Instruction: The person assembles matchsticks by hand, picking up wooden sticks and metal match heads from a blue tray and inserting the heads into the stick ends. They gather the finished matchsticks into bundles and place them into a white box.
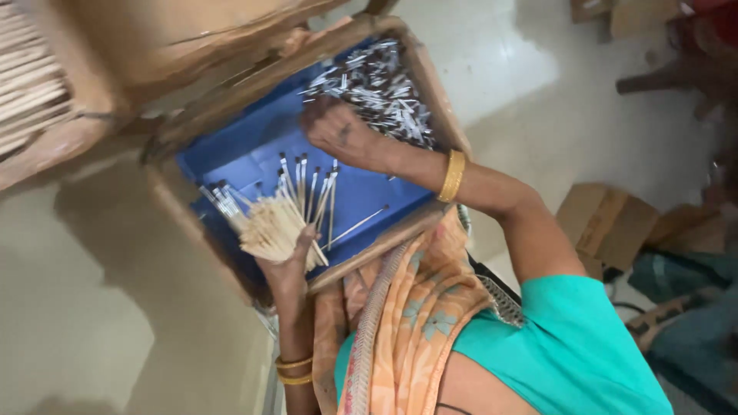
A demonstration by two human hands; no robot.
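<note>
Head view, looking down into a wooden tray (pixel 430 84) lined in blue. Grips with the left hand (pixel 290 265), closed tight, a bundle of sticks (pixel 269 227) at the tray's near edge, dark tips fanned up and away over the lining. Reaches with the right hand (pixel 338 131) to the far corner, knuckles up, fingers curled down against the loose pile of tipped sticks (pixel 384 84); cannot tell whether anything is pinched. Puts the pile just beyond and right of that hand, well apart from the left. Leaves one stray stick (pixel 357 224) slanting between.
</note>
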